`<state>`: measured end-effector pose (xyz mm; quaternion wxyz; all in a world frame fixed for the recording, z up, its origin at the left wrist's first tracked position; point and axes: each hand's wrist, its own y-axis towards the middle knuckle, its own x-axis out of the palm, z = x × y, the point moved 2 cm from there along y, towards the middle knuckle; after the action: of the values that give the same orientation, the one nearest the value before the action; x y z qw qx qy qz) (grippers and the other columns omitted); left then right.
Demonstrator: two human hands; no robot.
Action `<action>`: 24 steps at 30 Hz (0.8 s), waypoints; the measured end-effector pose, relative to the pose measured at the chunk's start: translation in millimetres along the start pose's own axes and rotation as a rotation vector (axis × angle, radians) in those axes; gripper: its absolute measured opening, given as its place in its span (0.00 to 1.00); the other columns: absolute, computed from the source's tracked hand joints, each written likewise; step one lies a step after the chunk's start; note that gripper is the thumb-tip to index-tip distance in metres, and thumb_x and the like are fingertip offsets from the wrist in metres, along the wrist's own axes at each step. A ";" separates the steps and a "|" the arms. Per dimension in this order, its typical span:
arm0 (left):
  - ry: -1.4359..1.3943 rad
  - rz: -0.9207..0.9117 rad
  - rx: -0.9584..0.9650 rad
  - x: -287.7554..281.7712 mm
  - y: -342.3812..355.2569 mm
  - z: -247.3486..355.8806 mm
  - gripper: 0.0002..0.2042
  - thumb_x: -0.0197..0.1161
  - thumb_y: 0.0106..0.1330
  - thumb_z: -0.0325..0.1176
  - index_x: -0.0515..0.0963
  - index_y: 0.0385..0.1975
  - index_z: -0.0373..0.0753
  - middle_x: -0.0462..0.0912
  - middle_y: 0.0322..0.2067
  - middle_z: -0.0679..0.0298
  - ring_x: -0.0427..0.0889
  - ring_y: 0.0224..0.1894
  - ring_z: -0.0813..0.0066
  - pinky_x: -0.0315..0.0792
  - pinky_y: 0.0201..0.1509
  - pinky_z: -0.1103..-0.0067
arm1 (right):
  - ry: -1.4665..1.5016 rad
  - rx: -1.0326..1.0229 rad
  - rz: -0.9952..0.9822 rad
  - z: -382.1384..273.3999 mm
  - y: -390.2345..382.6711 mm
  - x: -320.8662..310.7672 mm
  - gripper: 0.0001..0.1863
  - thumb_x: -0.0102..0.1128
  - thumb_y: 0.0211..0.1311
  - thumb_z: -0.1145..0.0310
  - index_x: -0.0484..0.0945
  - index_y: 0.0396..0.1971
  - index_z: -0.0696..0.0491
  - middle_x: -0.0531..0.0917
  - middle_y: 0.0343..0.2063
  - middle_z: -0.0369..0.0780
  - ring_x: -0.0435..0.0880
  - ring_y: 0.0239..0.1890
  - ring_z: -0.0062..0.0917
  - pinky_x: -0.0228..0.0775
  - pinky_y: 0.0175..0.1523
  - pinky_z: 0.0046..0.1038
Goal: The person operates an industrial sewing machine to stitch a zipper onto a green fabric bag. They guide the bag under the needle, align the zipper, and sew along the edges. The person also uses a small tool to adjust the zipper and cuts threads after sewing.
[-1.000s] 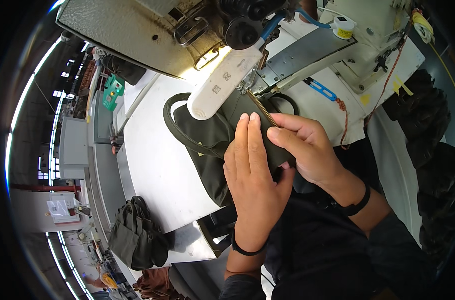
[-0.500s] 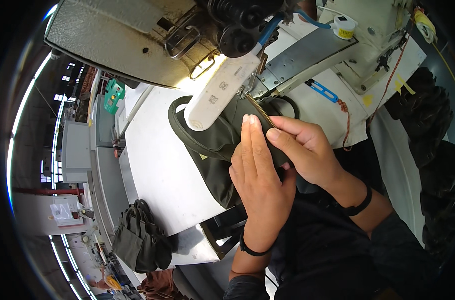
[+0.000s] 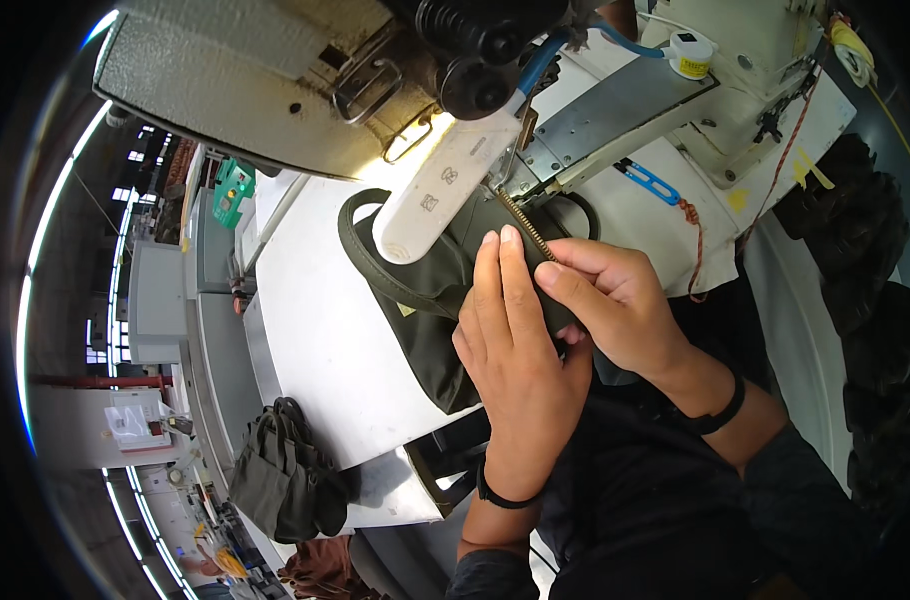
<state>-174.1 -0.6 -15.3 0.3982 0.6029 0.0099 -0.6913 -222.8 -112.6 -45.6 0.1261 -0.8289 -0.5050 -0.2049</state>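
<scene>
Head view: the right hand [image 3: 615, 305] lies on the person's side of the presser foot [image 3: 497, 182] and a little to its right, thumb and forefinger closed in a pinch on the brass-toothed zipper [image 3: 525, 225], its remaining fingers partly hidden. The left hand [image 3: 520, 360] rests palm down on the person's side of the presser foot too, fingers long, close together and flat on the cloth, with no grip showing; whether its thumb presses on anything, I cannot tell. The zipper slants from the presser foot toward that pinch, along the dark olive bag [image 3: 435, 350], which spreads from the presser foot toward the person and to the left. Its handle [image 3: 349, 230] loops out left of the presser foot, past a white rounded paddle [image 3: 430, 200]

For good guiding, I would keep the row of teeth straight in line with the presser foot, hold the pinch light so that the tape is neither stretched nor slack, and smooth the cloth with flat fingertips well clear of the needle area. The handle is best kept out from under the presser foot, and the bag's weight from dragging the line askew

Farther out, the machine head [image 3: 225, 90] stands to the left beyond the presser foot, a grey metal plate [image 3: 625, 110] to its right, and another olive bag [image 3: 290, 480] well to its left, nearer the person
</scene>
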 end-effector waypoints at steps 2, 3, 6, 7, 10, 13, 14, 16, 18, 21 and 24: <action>0.000 0.000 0.001 1.3 2.5 -2.9 0.47 0.71 0.49 0.24 0.64 0.77 0.33 0.68 0.74 0.48 0.75 0.66 0.51 0.66 0.67 0.63 | 0.009 0.011 0.002 1.6 3.6 0.1 0.12 0.59 0.82 0.65 0.82 0.45 0.60 0.81 0.31 0.27 0.77 0.30 0.06 0.76 0.32 0.15; -0.003 0.003 -0.003 1.3 3.1 -3.9 0.47 0.71 0.49 0.24 0.64 0.77 0.33 0.68 0.74 0.47 0.75 0.66 0.51 0.66 0.67 0.63 | 0.005 0.008 -0.013 2.0 5.9 0.6 0.12 0.59 0.82 0.65 0.82 0.45 0.60 0.81 0.31 0.27 0.77 0.30 0.06 0.76 0.32 0.15; -0.018 0.011 -0.005 1.5 5.2 -5.0 0.47 0.71 0.49 0.24 0.64 0.77 0.33 0.68 0.74 0.47 0.75 0.66 0.50 0.66 0.67 0.63 | 0.004 0.002 -0.010 1.4 11.2 2.4 0.12 0.59 0.82 0.65 0.83 0.44 0.60 0.81 0.31 0.27 0.76 0.29 0.05 0.75 0.31 0.14; -0.022 0.010 -0.002 1.5 5.5 -5.1 0.47 0.71 0.49 0.24 0.64 0.77 0.33 0.68 0.74 0.47 0.75 0.66 0.50 0.66 0.67 0.62 | 0.006 0.003 0.000 0.9 12.0 3.3 0.12 0.59 0.82 0.65 0.83 0.44 0.59 0.81 0.30 0.27 0.76 0.29 0.05 0.75 0.31 0.14; -0.035 0.019 -0.007 2.8 8.7 -7.4 0.46 0.71 0.50 0.23 0.64 0.77 0.34 0.69 0.74 0.47 0.75 0.66 0.49 0.66 0.68 0.62 | 0.006 -0.003 0.018 -1.9 15.8 5.7 0.11 0.58 0.81 0.66 0.82 0.40 0.58 0.81 0.29 0.27 0.76 0.28 0.05 0.74 0.31 0.14; -0.062 0.034 -0.009 6.9 13.9 -13.4 0.45 0.70 0.51 0.23 0.65 0.76 0.35 0.69 0.74 0.47 0.74 0.67 0.49 0.65 0.68 0.61 | 0.006 0.008 0.005 -0.4 25.7 6.5 0.12 0.58 0.81 0.66 0.83 0.40 0.59 0.81 0.28 0.28 0.77 0.28 0.06 0.75 0.32 0.15; -0.075 0.039 -0.007 8.7 15.5 -15.8 0.45 0.70 0.51 0.23 0.65 0.76 0.35 0.69 0.74 0.47 0.74 0.68 0.49 0.65 0.69 0.61 | -0.003 -0.022 -0.003 0.5 28.8 6.5 0.12 0.58 0.81 0.66 0.82 0.39 0.59 0.81 0.28 0.28 0.77 0.28 0.07 0.75 0.32 0.16; -0.077 0.065 0.007 11.7 17.0 -19.3 0.44 0.75 0.53 0.22 0.66 0.75 0.35 0.72 0.72 0.47 0.74 0.70 0.46 0.67 0.73 0.62 | 0.017 -0.081 -0.004 2.8 34.8 6.2 0.13 0.58 0.80 0.66 0.82 0.37 0.59 0.80 0.27 0.29 0.78 0.28 0.08 0.76 0.32 0.17; -0.109 0.056 -0.004 14.0 16.6 -21.9 0.44 0.75 0.54 0.22 0.65 0.76 0.34 0.72 0.72 0.48 0.73 0.71 0.47 0.66 0.74 0.63 | -0.014 -0.060 0.031 5.7 41.0 6.3 0.16 0.57 0.79 0.66 0.79 0.29 0.59 0.80 0.23 0.31 0.80 0.26 0.11 0.76 0.31 0.19; -0.129 0.087 0.046 16.3 15.2 -21.5 0.40 0.72 0.58 0.24 0.66 0.74 0.29 0.72 0.72 0.43 0.71 0.74 0.43 0.64 0.75 0.58 | -0.021 -0.051 -0.001 4.9 44.3 7.9 0.13 0.60 0.79 0.64 0.85 0.41 0.59 0.84 0.27 0.30 0.80 0.25 0.09 0.74 0.31 0.15; -0.163 0.090 -0.024 18.0 11.7 -19.9 0.40 0.73 0.60 0.25 0.65 0.75 0.30 0.72 0.72 0.45 0.71 0.74 0.46 0.63 0.77 0.61 | 0.035 -0.049 0.002 2.5 41.6 7.7 0.13 0.59 0.80 0.65 0.84 0.40 0.60 0.85 0.27 0.32 0.81 0.25 0.11 0.74 0.31 0.17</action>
<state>-150.2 -8.5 -30.4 0.4356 0.5395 -0.0414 -0.7194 -182.2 -124.6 -44.3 0.1149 -0.8286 -0.4965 -0.2316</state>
